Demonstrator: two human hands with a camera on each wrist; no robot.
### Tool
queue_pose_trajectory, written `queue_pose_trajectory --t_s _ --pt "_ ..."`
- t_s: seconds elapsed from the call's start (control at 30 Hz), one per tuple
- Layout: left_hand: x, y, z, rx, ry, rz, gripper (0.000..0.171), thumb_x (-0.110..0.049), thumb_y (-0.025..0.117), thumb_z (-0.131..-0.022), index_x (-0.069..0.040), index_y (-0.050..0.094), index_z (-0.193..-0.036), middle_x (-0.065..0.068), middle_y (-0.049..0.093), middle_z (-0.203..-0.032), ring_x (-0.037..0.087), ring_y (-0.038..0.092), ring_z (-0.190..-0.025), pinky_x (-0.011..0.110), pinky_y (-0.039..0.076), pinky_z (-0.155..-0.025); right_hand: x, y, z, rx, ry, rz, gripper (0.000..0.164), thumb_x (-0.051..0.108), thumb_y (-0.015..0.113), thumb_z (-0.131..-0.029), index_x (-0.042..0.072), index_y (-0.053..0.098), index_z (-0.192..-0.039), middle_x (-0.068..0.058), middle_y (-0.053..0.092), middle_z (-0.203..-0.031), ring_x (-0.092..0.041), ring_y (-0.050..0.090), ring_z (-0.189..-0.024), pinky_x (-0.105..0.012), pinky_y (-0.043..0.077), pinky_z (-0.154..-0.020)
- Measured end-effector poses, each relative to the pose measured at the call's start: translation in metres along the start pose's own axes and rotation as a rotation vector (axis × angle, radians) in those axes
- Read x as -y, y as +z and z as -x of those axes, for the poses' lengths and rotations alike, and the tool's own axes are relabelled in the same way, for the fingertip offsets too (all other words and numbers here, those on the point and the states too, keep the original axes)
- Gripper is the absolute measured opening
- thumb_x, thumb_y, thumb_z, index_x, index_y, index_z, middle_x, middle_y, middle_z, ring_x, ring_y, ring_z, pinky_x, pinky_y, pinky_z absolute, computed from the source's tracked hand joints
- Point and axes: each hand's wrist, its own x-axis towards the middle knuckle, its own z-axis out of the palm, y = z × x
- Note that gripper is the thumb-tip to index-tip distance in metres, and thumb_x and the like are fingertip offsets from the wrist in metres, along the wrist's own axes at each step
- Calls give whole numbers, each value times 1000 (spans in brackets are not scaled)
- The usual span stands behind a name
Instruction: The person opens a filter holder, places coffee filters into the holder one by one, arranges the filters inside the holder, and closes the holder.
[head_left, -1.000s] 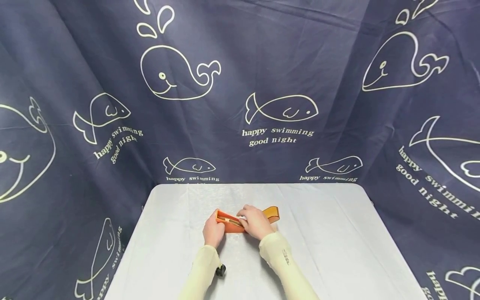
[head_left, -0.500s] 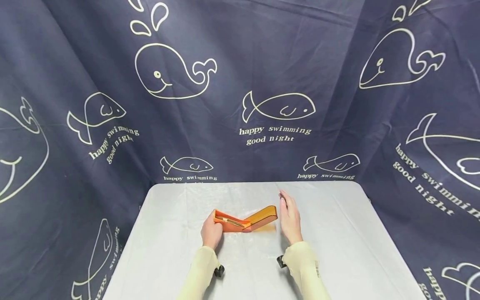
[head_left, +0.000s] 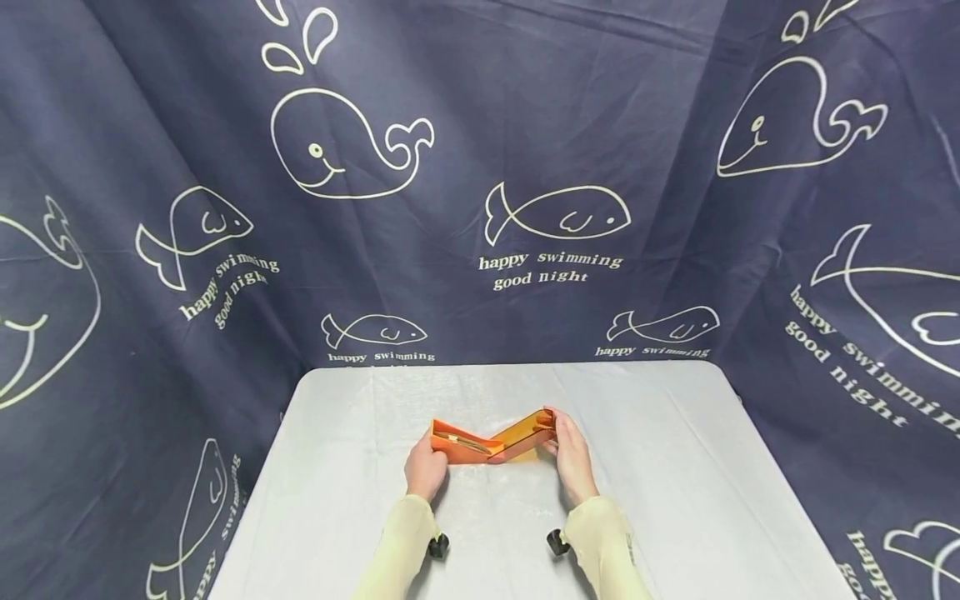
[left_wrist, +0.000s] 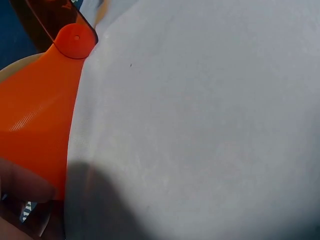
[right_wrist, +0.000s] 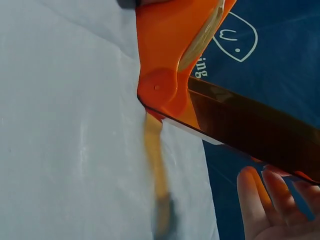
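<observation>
An orange utensil case (head_left: 467,455) lies on the table with its see-through amber lid (head_left: 521,439) hinged up at an angle to the right. A slim tan-gold piece (right_wrist: 202,42) lies inside the orange half; its kind cannot be told. My left hand (head_left: 426,468) grips the left end of the case, and its fingertips (left_wrist: 30,187) show against the orange wall in the left wrist view. At the lid's free end is my right hand (head_left: 574,460), with fairly straight fingers (right_wrist: 250,195) against the lid's outer side. Part of those fingers shows through the amber plastic.
A white cloth (head_left: 480,533) covers the table. Behind and at both sides hangs a dark blue curtain (head_left: 480,108) with whale and fish prints. Small black devices (head_left: 438,546) sit at both wrists.
My right hand left the inside of the case, swung out to the right, then came back in to the lid's free end. The left hand has kept its grip.
</observation>
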Motion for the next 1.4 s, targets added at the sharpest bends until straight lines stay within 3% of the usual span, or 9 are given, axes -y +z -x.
queue_pose_trajectory --t_s 0.17,0.4,0.6,0.8,1.03,1.2,1.4 --pt "3 2 0 -15 -6 -29 41 1 52 -77 -10 73 -111 11 77 -104 36 71 -94 55 54 -82 -6 5 1 14 5 -47 50 33 32 -114 -1 49 -147 -28 58 -138 -24 68 -109 -44 60 -92" --pt "5 4 -2 -1 5 -72 40 0 53 -78 -11 73 -111 9 77 -106 37 72 -101 56 53 -88 0 14 -1 -22 -65 82 47 35 36 -113 2 59 -136 -22 65 -127 -13 63 -102 -38 58 -90" --pt "4 6 -2 -43 8 -74 39 -1 55 -77 -10 73 -109 10 78 -103 37 72 -97 56 53 -86 9 27 -3 -25 -111 152 41 33 40 -113 3 64 -128 -18 68 -122 -15 64 -105 -38 56 -92" --pt "3 4 0 -64 14 -78 34 0 55 -76 -10 73 -103 10 77 -100 37 72 -95 54 53 -83 18 40 -2 -15 -112 194 33 31 44 -112 7 66 -118 -14 69 -115 -18 63 -100 -28 54 -84" --pt "2 3 0 -54 -2 -76 35 0 54 -77 -9 73 -105 10 77 -102 37 72 -97 54 53 -85 26 59 -4 20 -178 258 27 31 50 -109 12 69 -114 -10 72 -116 -27 66 -111 -43 53 -98" --pt "2 4 -1 -63 -6 -80 36 -1 54 -76 -10 74 -106 10 78 -102 37 72 -97 55 54 -84 29 79 -2 47 -244 362 24 33 55 -107 16 70 -112 -5 72 -113 -26 69 -110 -46 55 -97" --pt "1 6 -3 -74 9 -73 41 -3 55 -75 -10 74 -111 11 78 -107 40 72 -99 57 54 -83 31 103 2 32 -281 571 25 46 56 -104 28 71 -112 4 70 -108 -18 69 -99 -46 54 -87"
